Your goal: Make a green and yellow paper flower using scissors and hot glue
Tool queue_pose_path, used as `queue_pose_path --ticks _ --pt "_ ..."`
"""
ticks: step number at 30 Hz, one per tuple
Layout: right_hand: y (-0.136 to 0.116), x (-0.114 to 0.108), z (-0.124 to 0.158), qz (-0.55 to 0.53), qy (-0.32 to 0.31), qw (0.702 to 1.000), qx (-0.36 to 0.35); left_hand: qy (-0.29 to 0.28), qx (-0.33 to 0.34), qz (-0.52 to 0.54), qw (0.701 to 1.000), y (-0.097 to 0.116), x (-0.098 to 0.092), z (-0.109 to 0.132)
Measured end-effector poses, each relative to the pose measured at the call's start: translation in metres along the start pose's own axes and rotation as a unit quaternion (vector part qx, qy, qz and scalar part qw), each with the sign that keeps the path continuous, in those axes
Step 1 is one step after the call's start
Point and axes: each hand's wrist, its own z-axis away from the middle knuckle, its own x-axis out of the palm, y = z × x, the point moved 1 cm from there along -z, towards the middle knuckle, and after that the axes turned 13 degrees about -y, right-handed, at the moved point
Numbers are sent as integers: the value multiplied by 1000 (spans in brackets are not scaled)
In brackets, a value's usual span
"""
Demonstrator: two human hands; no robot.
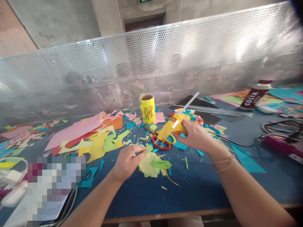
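Observation:
My right hand (193, 134) is closed round a yellow glue gun (174, 126), its nozzle pointing down and left. A clear glue stick (189, 102) juts from the gun's back end. My left hand (129, 160) is closed, thumb and forefinger pinching a small light-green paper piece (149, 148). Just right of my left fingers lies a pale yellow-green paper cutout (148, 165), with a brighter green paper strip (162, 164) on it. Behind the nozzle are scissors with red and yellow handles (162, 146), partly hidden by the gun.
A yellow tape roll (148, 110) stands upright before the perforated metal screen (146, 63). Coloured paper sheets and scraps (75, 129) spread across the left. A brown bottle (255, 96) and a purple power strip (281, 145) are at right. A blurred-out device (54, 189) lies front left.

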Motion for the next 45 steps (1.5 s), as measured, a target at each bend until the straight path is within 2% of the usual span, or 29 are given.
queue_pose_path --ticks 4,8,26,33,40,45 --pt "-12 -3 1 -23 -4 999 -28 -3 -1 2 1000 1 2 1" --pt "-18 -3 0 -34 -4 999 -19 -16 5 4 1000 2 1 0" --pt "-15 -6 1 8 6 1000 -17 -5 14 5 1000 -1 3 3" --pt "-17 -6 1 -11 7 1000 -19 -6 20 4 1000 -1 3 4" --pt "-18 -8 2 -7 -6 1000 -26 2 1 -1 1000 0 0 0" --pt "-21 -8 1 -16 22 999 -18 1 9 5 1000 2 -1 -2"
